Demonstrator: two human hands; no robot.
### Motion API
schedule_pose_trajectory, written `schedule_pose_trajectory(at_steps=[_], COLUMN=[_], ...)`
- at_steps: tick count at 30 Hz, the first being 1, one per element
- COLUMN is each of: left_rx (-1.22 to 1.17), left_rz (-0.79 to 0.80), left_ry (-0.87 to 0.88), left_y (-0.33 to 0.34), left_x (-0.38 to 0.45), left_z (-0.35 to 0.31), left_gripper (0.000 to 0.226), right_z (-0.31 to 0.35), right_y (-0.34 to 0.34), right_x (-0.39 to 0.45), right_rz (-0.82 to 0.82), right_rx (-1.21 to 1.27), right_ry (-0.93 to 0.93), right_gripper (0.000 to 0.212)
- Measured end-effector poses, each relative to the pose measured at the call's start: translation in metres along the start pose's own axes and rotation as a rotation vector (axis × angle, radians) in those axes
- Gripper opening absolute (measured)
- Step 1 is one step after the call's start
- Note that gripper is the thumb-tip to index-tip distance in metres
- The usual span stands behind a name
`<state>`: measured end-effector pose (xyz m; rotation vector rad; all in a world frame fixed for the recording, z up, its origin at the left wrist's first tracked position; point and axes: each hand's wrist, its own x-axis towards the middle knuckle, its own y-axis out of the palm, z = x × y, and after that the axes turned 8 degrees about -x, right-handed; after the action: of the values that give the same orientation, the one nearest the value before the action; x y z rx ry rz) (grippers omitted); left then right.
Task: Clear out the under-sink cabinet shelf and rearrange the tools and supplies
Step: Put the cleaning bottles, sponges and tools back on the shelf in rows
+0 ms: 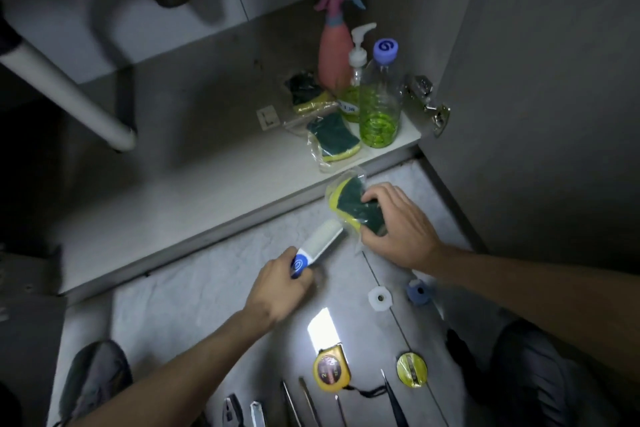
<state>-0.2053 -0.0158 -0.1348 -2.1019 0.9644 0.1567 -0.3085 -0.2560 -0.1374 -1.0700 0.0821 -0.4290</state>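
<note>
The right hand (398,225) is curled over a bagged sponge (353,208), thumb at one end and fingers at the other, just above the floor in front of the cabinet shelf (194,184). The sponge is judged light and soft; its clear wrap looks slippery and crinkly, so a hold across the sponge body itself, not the loose film, is judged safer. The left hand (277,288) is wrapped round the blue end of a white brush-like tool (320,246), whose pale head points to 1 o'clock, close to the sponge. It appears rigid and light, and the blue grip is judged the natural place to take it.

At 12 o'clock from the held sponge, on the shelf edge, a second bagged sponge (334,139) lies, and a third (308,94) is seen behind it. Beside them at 1 o'clock a clear bottle of green liquid (379,104) stands, with a pump bottle (358,62) and a pink spray bottle (337,42) behind. These are judged heavier, and best held round the body.

At 6 o'clock, on the floor, a white ring (381,298), a blue cap (419,291), a yellow tape measure (330,371), a yellow-green roll (412,367) and a row of slim hand tools (304,402) are laid out.
</note>
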Motion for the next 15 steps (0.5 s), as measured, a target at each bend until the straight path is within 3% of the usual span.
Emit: schedule_pose_trajectory(at_steps=[4, 8, 11, 15], left_rx=[-0.19, -0.325, -0.495, -0.715], left_rz=[-0.231, -0.413, -0.466, -0.513], left_ry=[0.012, 0.045, -0.003, -0.195], left_y=[-0.025, -0.053, -0.073, -0.098], left_x=[-0.012, 0.008, 0.05, 0.109], left_z=[0.001, -0.012, -0.024, -0.044], left_gripper=[0.008, 0.006, 0.008, 0.024], right_z=[0.032, 0.067, 0.087, 0.103], right_y=[-0.011, -0.026, -0.042, -0.044], right_x=[0.022, 0.082, 0.142, 0.201], right_rz=[-0.029, -0.092, -0.098, -0.038], right_rx=[0.084, 0.076, -0.049, -0.362], right_ry=[-0.081, 0.078, 0.173, 0.148], right_gripper=[0.045, 0.045, 0.048, 0.06])
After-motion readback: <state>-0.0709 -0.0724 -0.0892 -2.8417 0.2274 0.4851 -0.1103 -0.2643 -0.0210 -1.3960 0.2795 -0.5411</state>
